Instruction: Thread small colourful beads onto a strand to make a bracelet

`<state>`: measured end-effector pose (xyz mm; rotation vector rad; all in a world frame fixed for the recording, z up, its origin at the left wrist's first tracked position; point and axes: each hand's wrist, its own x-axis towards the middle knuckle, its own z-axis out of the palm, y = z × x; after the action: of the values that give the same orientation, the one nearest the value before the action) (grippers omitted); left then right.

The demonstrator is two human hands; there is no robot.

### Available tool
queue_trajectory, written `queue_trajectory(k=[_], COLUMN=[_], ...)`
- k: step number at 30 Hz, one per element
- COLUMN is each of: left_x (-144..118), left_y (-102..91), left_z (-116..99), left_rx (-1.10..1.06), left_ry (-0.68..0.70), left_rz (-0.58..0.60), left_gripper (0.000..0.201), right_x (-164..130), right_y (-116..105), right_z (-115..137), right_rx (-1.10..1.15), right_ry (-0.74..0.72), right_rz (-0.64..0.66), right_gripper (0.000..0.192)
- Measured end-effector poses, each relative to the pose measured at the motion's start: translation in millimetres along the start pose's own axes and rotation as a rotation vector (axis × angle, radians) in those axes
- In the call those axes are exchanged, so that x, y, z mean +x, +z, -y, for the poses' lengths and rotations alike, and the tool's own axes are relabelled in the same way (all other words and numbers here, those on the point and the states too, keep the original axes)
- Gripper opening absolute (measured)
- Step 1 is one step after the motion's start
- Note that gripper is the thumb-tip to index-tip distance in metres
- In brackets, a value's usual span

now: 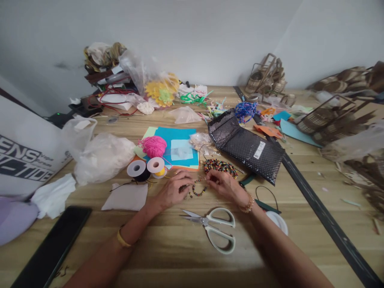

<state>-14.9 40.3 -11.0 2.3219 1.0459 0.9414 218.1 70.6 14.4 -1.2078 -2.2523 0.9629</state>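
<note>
I hold a short bead strand (pixel 198 192) flat on the surface (pixel 168 248), pinched at both ends: left hand (pixel 175 190) at 9 o'clock, right hand (pixel 222 183) at 3, keeping the thread taut. A bead pile (pixel 220 166) lies at 1 o'clock, within reach; scissors (pixel 213 226) at 6.

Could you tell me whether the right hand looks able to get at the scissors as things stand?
Probably yes. The scissors lie flat on bare table just in front of the right hand, with nothing between. That hand is busy pinching a beaded strand, though, so it would have to let go first.
</note>
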Motion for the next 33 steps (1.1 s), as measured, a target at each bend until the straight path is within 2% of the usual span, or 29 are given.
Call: queue_trajectory(k=[4, 8, 13, 18, 23, 27, 33], left_x=[3, 4, 4, 1, 0, 0, 1], left_y=[-8.9, -16.1, -9.1, 2.5, 4.4, 3.2, 2.5], left_z=[3, 3, 0, -6, -8, -7, -9], left_rx=[-0.068, -0.139, -0.096, 0.002, 0.117, 0.087, -0.011], left_ry=[-0.149, -0.265, -0.222, -0.139, -0.093, -0.08, -0.128], left_rz=[-0.102, -0.125, -0.065, -0.074, -0.05, -0.004, -0.044], left_gripper=[0.016, 0.011, 0.008, 0.018, 0.022, 0.022, 0.019], right_x=[0, 0, 0, -2, -4, -3, -2], right_y=[11, 25, 31, 33, 34, 35, 38], right_z=[-5, -8, 1, 13, 20, 21, 19], right_rx=[0.219, 0.379, 0.392, 0.278, 0.163, 0.167, 0.262], right_ry=[0.006, 0.029, 0.042, -0.001, -0.037, -0.046, -0.057], right_rz=[0.022, 0.023, -0.015, -0.023, -0.006, -0.024, -0.063], right_gripper=[0.011, 0.015, 0.015, 0.014, 0.014, 0.012, 0.013])
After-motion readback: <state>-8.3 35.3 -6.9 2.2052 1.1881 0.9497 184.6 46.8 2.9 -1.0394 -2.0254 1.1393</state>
